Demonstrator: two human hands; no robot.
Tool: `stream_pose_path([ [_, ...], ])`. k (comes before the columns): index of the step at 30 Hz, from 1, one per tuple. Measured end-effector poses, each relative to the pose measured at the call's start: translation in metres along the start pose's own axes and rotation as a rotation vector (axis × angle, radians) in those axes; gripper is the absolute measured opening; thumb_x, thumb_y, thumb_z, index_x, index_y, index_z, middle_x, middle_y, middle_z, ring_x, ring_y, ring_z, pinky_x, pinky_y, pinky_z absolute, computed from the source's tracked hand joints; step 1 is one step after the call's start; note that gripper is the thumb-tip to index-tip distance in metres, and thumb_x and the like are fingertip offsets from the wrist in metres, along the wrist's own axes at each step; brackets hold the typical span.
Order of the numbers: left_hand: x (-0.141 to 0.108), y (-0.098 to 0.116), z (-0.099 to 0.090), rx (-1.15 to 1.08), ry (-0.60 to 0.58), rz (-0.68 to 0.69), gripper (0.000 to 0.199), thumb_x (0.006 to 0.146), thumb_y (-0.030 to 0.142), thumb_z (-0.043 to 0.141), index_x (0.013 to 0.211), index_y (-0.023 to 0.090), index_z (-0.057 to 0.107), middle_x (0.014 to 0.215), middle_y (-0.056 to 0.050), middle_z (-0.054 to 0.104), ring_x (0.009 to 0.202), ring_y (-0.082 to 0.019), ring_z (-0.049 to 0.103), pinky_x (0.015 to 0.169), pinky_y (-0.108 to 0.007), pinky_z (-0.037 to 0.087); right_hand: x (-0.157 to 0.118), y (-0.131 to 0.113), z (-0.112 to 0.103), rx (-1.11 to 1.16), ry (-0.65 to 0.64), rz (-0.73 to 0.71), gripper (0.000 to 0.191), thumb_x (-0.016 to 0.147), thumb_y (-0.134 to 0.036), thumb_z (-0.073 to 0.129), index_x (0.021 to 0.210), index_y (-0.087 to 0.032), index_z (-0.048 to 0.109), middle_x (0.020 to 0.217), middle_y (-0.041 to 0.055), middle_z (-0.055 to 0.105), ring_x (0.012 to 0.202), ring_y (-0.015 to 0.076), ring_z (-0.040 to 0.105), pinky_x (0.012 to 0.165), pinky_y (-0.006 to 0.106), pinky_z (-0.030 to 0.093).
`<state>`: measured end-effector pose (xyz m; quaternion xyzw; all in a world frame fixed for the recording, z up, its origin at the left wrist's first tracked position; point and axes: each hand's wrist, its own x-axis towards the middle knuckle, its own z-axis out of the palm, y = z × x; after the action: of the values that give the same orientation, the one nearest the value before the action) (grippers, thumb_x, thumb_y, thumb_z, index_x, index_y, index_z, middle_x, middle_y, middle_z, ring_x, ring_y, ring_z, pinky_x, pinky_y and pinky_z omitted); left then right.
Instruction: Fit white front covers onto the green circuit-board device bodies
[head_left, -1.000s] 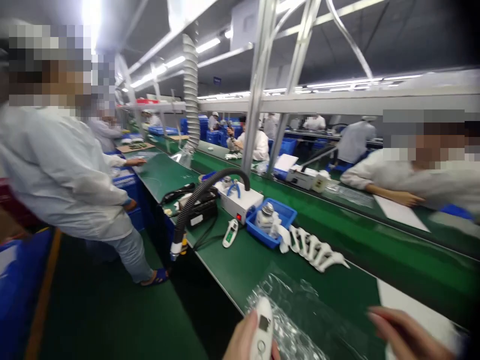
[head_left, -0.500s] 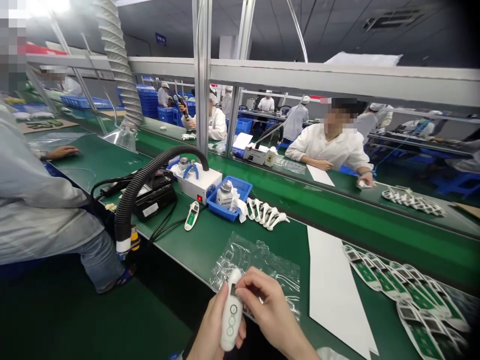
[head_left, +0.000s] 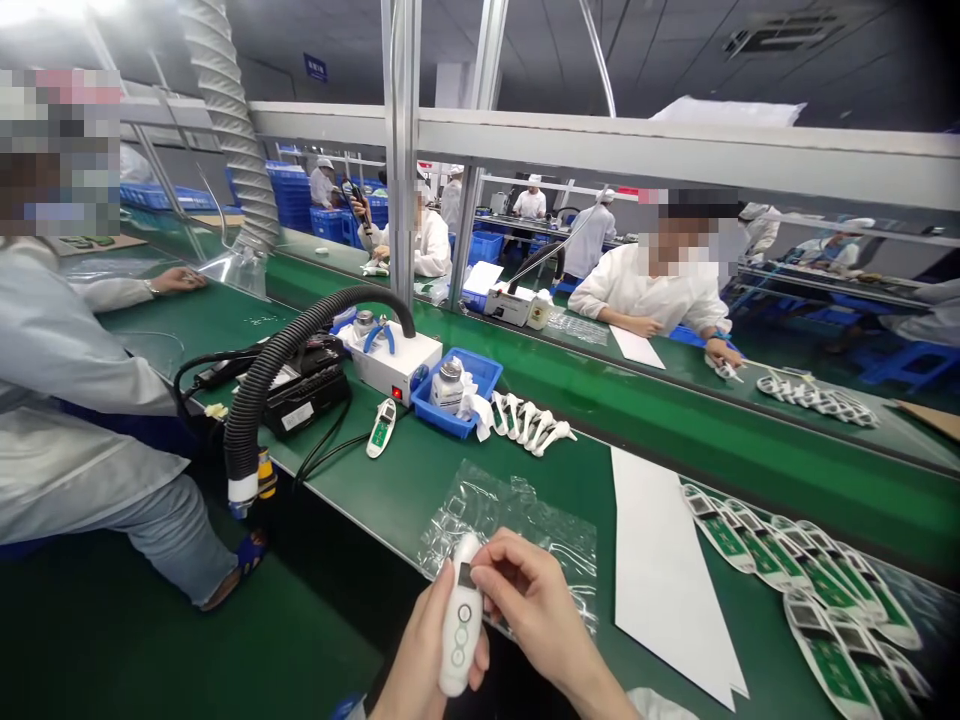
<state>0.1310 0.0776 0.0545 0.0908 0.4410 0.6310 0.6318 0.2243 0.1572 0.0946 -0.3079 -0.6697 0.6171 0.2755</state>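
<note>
A white handheld device (head_left: 459, 672) with a small dark screen and a column of round buttons is wrapped in my left hand (head_left: 421, 645), its rounded tip pointing away from me. My right hand (head_left: 541, 605) is closed in a pinch, thumb and finger at the screen's right edge; what lies between the fingertips is hidden. Both hands are above the front edge of the green bench. Just behind them, a crumpled clear plastic sheet (head_left: 487, 490) lies on the bench.
White card sheets (head_left: 652, 570) lie to the right, before rows of open casings with green circuit boards (head_left: 832, 660). Behind are small white parts (head_left: 529, 422), a blue tray (head_left: 442, 418) with a bottle, and a white box (head_left: 409, 365). A black hose (head_left: 247, 410) arches left, beside a seated co-worker (head_left: 75, 350).
The view has shifted slightly. The co-worker at left has leaned further into view, one hand further along the bench. My hands keep nearly the same hold on the device.
</note>
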Motion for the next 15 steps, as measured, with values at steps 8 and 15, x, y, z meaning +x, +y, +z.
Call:
stream_pose_path([
  [8,0.0002,-0.0001,0.0002,0.021,0.012,-0.005,0.049,0.086,0.059,0.046,0.073,0.012,0.057,0.043,-0.002,0.053,0.036,-0.009,0.043,0.037,-0.018,0.031,0.0002,-0.0006,0.0007,0.001,0.024,0.002,0.019,0.086,-0.028,0.060,0.071,-0.016,0.059,0.073,-0.0009,0.051,0.052,0.0096,0.050,0.048,0.022,0.042],
  [15,-0.0004,0.0004,-0.0007,0.042,-0.008,-0.004,0.050,0.085,0.060,0.046,0.074,0.013,0.058,0.044,-0.002,0.053,0.037,-0.010,0.044,0.038,-0.019,0.032,-0.0025,0.0011,0.0018,-0.061,0.034,-0.025,0.020,0.088,-0.028,0.057,0.071,-0.016,0.058,0.073,-0.0007,0.051,0.054,0.0100,0.049,0.049,0.022,0.041],
])
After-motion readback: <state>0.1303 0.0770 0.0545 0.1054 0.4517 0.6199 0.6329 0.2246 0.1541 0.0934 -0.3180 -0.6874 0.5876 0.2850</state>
